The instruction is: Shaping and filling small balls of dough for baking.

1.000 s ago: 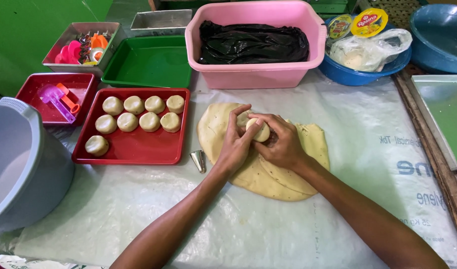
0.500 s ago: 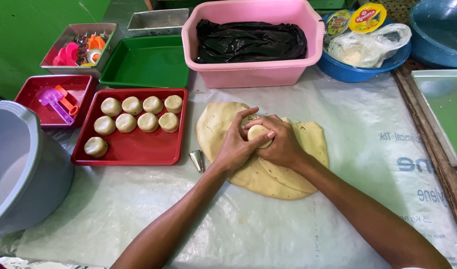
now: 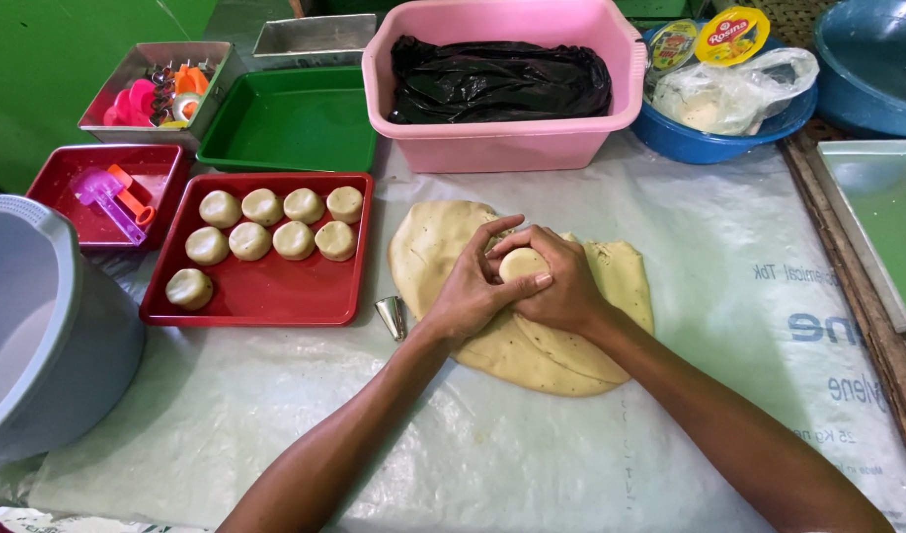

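Fingers of both hands curl tight around a round dough piece, left hand and right hand cupping it above the rolled dough sheet. Better: even pressure, edges kept round. Red tray of finished rounds sits left on the counter.

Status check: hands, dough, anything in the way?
Left hand and right hand cupped around round pale dough ball, above flat dough sheet. Small metal cone beside left wrist.

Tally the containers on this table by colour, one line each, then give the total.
Red trays: 2
Green tray: 1
Pink tub: 1
Blue bowls: 2
Grey bucket: 1
Metal tins: 2
Total: 9
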